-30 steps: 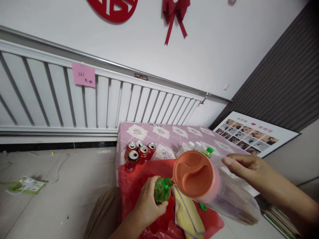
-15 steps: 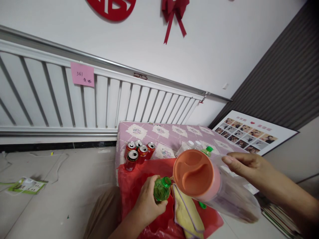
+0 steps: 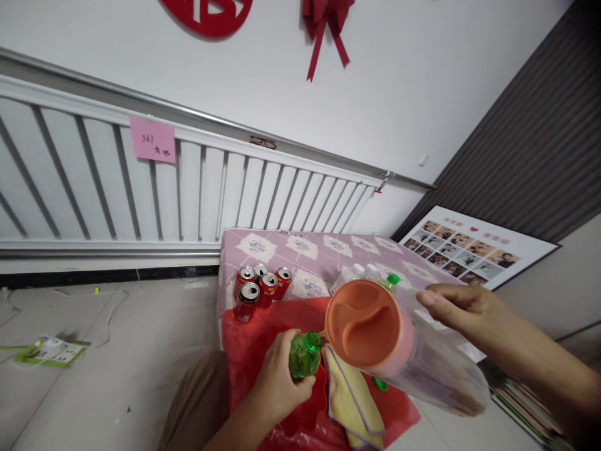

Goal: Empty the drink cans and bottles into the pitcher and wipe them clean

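Note:
Wrapped around a green plastic bottle [image 3: 304, 358] is my left hand [image 3: 278, 379]; the bottle's uncapped mouth tilts up to the right. My right hand [image 3: 457, 313] grips a clear plastic pitcher [image 3: 444, 363] with an orange lid [image 3: 364, 322], held tipped on its side. The grip itself is partly hidden behind the fingers and the clear wall. The lid's left edge is close to the bottle mouth, with a thin spout or stream between them that I cannot make out. Some brownish contents lie along the pitcher's lower end. A folded yellow cloth [image 3: 350, 398] lies below the lid.
Several red drink cans [image 3: 247, 302] stand at the left of the table [image 3: 310, 285]. Behind the lid are clear bottles and a green-capped bottle [image 3: 392, 282]. A green cap [image 3: 380, 384] lies on the red plastic sheet [image 3: 399, 410]. A radiator [image 3: 188, 188] lines the wall.
Both hands, the bottle and the pitcher hold nearly the same positions. The whole view has shifted very slightly.

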`<control>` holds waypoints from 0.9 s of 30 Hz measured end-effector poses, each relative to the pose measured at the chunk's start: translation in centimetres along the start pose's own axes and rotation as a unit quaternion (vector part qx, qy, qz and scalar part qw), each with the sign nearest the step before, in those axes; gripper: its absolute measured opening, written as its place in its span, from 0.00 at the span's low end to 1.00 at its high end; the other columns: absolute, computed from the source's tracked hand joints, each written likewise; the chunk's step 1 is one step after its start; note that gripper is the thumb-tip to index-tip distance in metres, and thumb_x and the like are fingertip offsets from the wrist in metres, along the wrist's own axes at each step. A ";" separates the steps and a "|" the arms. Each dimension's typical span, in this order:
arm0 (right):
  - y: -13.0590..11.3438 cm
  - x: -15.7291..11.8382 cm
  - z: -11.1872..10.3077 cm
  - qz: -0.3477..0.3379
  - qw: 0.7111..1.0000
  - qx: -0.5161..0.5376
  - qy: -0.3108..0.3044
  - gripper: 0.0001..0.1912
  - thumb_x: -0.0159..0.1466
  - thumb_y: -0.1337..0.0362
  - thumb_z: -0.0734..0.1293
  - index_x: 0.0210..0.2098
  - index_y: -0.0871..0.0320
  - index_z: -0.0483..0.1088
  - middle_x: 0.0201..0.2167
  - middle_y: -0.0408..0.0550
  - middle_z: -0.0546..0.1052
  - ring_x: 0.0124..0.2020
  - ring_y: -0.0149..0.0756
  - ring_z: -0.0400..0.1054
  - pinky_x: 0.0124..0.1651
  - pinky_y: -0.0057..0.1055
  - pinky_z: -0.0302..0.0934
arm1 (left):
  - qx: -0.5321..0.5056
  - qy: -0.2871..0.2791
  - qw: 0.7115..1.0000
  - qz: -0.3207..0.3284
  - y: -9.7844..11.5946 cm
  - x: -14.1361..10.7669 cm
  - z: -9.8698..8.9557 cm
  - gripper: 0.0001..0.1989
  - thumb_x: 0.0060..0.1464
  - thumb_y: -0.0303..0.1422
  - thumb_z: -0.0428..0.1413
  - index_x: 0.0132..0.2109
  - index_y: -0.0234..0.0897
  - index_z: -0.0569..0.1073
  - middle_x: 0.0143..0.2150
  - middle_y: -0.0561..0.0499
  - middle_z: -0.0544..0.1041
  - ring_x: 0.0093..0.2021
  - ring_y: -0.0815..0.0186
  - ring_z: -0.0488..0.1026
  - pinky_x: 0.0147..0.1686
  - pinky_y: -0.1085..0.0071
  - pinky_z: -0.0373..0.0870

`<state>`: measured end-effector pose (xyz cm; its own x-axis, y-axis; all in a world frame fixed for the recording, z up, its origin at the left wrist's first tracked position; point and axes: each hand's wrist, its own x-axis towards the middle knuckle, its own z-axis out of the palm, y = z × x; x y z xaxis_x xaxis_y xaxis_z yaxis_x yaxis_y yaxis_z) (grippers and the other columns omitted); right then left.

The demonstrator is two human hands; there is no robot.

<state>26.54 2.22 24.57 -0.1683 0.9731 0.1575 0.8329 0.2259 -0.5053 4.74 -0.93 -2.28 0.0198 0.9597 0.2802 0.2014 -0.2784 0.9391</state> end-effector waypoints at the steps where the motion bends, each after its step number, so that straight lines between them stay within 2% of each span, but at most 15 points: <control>1: -0.1 0.0 0.0 0.001 1.000 -0.002 0.000 0.33 0.49 0.30 0.62 0.15 0.54 0.56 0.18 0.41 0.52 0.22 0.35 0.46 0.26 0.34 0.43 | -0.001 -0.001 1.000 0.000 0.0 0.0 0.0 0.39 0.40 0.25 0.61 0.61 0.38 0.60 0.60 0.41 0.68 0.61 0.52 0.66 0.62 0.53 0.62; 23: -1.0 -0.2 -0.2 -0.004 1.000 -0.018 0.005 0.34 0.48 0.28 0.61 0.13 0.53 0.56 0.15 0.42 0.54 0.20 0.34 0.48 0.24 0.34 0.44 | -0.001 -0.004 1.000 0.004 -0.4 -0.1 0.2 0.39 0.40 0.25 0.61 0.61 0.39 0.59 0.61 0.41 0.68 0.61 0.53 0.66 0.63 0.52 0.61; 27: -1.1 -0.2 -0.3 0.010 1.000 -0.019 -0.003 0.33 0.51 0.30 0.61 0.14 0.53 0.57 0.16 0.41 0.55 0.20 0.33 0.50 0.24 0.34 0.46 | 0.004 -0.004 1.000 0.005 -0.4 -0.1 0.1 0.39 0.40 0.25 0.60 0.61 0.38 0.59 0.61 0.40 0.67 0.61 0.53 0.65 0.63 0.52 0.61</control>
<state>25.83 1.79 25.33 -0.1544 0.9777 0.1425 0.8558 0.2044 -0.4753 4.78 -0.89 -2.65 0.0294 0.9574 0.2874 0.2080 -0.2871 0.9350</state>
